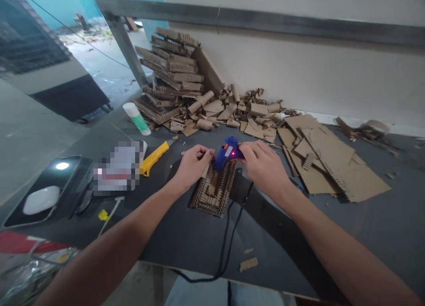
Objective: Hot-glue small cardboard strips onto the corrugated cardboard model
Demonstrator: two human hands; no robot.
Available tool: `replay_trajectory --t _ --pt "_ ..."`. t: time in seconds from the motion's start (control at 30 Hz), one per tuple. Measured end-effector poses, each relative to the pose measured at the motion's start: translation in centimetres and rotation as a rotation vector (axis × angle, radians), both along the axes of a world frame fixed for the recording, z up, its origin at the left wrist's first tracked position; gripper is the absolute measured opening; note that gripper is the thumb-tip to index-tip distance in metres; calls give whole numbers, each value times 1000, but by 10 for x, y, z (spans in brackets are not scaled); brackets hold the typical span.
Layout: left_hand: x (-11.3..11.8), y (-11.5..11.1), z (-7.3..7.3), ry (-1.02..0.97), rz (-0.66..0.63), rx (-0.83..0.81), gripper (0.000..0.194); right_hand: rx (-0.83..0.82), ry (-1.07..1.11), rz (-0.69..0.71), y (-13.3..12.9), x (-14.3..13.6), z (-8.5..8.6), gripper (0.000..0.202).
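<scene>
My right hand (262,164) is wrapped round the handle of a blue hot glue gun (228,152) whose red light is lit. The gun's nozzle end points down over a layered corrugated cardboard piece (212,202) lying on the dark tabletop. From the gun a black cord (237,222) runs down over the near table edge. At the far left corner of the cardboard piece, my left hand (195,164) has its fingers pinched together. A small bit of cardboard shows under those fingers, but what they grip is mostly hidden.
Cardboard scraps (232,109) and a leaning stack of corrugated strips (175,71) lie at the back. Flat cardboard sheets (335,160) are on the right. To the left are a glue stick tube (137,119), a yellow cutter knife (156,158), a blurred-out item (117,169) and a phone-like slab (49,169).
</scene>
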State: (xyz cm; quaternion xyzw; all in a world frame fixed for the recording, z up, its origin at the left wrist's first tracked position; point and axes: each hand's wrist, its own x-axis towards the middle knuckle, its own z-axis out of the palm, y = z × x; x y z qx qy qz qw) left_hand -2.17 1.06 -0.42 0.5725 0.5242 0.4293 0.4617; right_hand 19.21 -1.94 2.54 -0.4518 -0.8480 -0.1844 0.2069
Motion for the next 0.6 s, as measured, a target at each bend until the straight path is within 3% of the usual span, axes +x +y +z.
replay_trajectory --t 0.17,0.27,0.4,0.47,0.6 --pt "1 -2 1 82 -7 -1 35 50 36 -96 -2 -2 1 14" --pt "3 -5 3 53 -11 -29 36 -7 184 -212 -7 3 1 15" --pt "6 -7 4 -39 -37 -123 37 -189 628 -448 -23 25 1 40" --pt "7 -8 4 -21 -39 -89 37 -346 899 -476 -37 39 -1 49" --pt "6 -9 7 88 -67 1 39 -659 1559 -292 -76 60 -10 43"
